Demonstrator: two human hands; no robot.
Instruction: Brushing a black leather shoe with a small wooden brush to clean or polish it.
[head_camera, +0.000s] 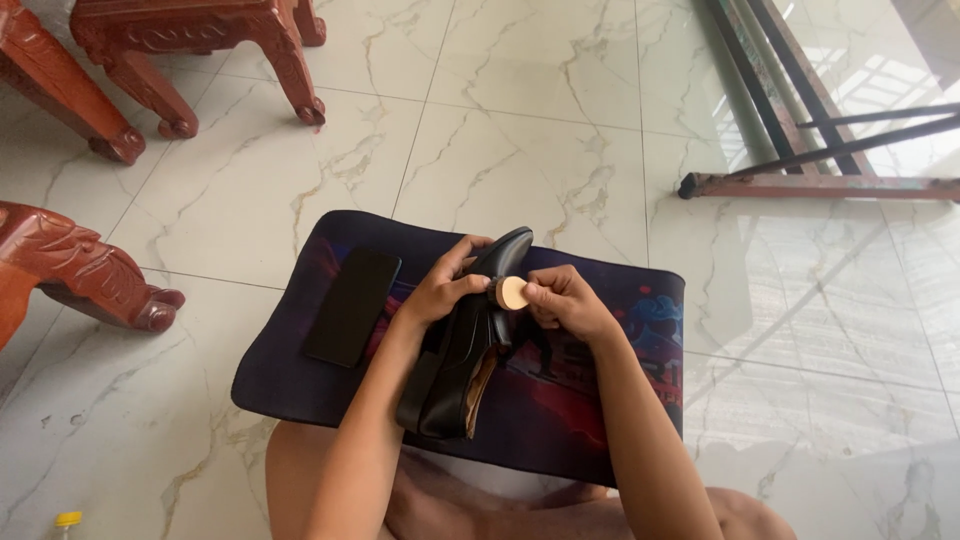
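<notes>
A black leather shoe (462, 352) stands on its side on a dark printed mat (590, 400) that lies across my lap. My left hand (443, 285) grips the shoe near its toe end. My right hand (562, 300) pinches a small round beige pad (513, 292) and presses it against the shoe's upper. Both forearms reach in from the bottom of the view.
A black phone (352, 306) lies face down on the left part of the mat. Carved red wooden furniture legs (95, 270) stand at the left and top left on the white marble floor (520, 130). A metal frame (820, 185) rests at the top right.
</notes>
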